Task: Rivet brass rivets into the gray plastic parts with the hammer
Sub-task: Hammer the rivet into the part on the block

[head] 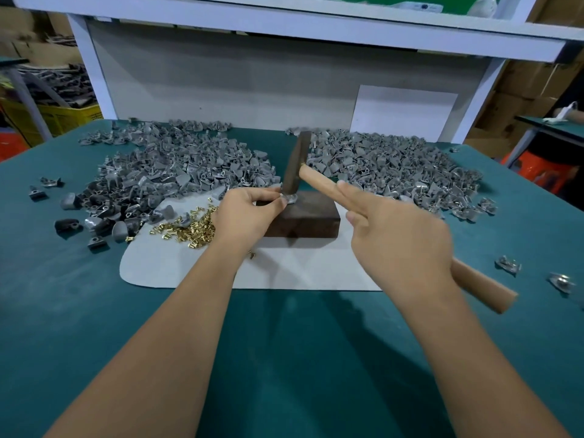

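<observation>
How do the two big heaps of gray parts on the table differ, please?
The left heap spreads wider and looser than the right heap, with strays trailing toward the table's left edge. The left heap borders the brass rivets; the right heap lies behind the hammer handle. Both rest on the green table.

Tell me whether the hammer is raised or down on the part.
Down: the hammer head stands on the gray part that the left hand pinches on the wooden block; the right hand grips the handle.

The right hand (398, 235) holds a wooden-handled hammer (319, 181), its dark metal head resting on a small gray plastic part (289, 198). The left hand (245, 213) pinches that part on a dark wooden block (308, 221), beside shiny brass rivets (189, 227) on the green bench (284, 358).
</observation>
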